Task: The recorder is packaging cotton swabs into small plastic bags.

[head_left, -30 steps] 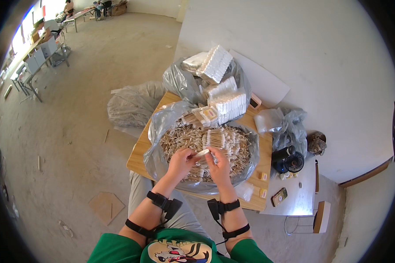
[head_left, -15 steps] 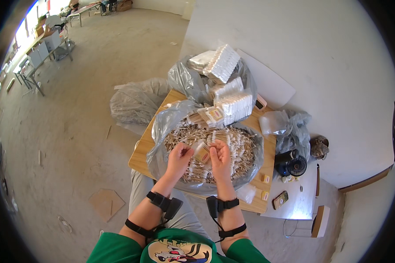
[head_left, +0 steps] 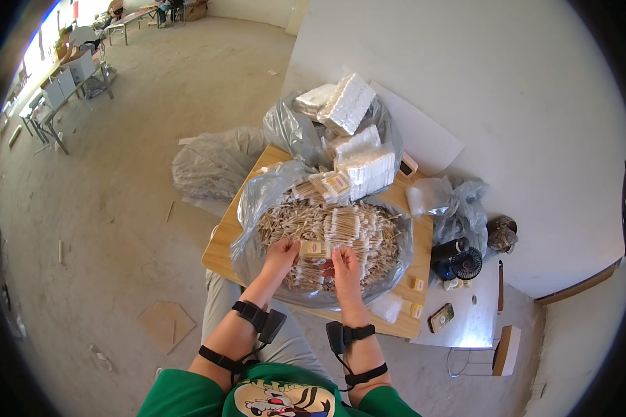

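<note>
Between my two hands is a small clear packet with a yellow label (head_left: 315, 249), held level over a heap of cotton swabs (head_left: 379, 236). My left hand (head_left: 281, 258) pinches its left end. At its right end, my right hand (head_left: 346, 267) has thumb and fingers closed on the edge. The wooden-stemmed, white-tipped swabs fill an open grey plastic bag (head_left: 256, 198). Past the heap lie stacked clear packs of swabs (head_left: 370, 170), and one pack with a yellow label (head_left: 335, 183) rests at their near side.
The bag sits on a wooden table (head_left: 219, 247). On its right are small yellow cards (head_left: 416, 284) and clear plastic sleeves (head_left: 388, 306). A white table beside it carries a phone (head_left: 440, 317) and a small black fan (head_left: 466, 263). Another grey bag (head_left: 212, 163) lies beyond the left edge.
The packet has turned from tilted to level, its label now facing up. My right hand has lowered slightly, and both hands still hold the packet.
</note>
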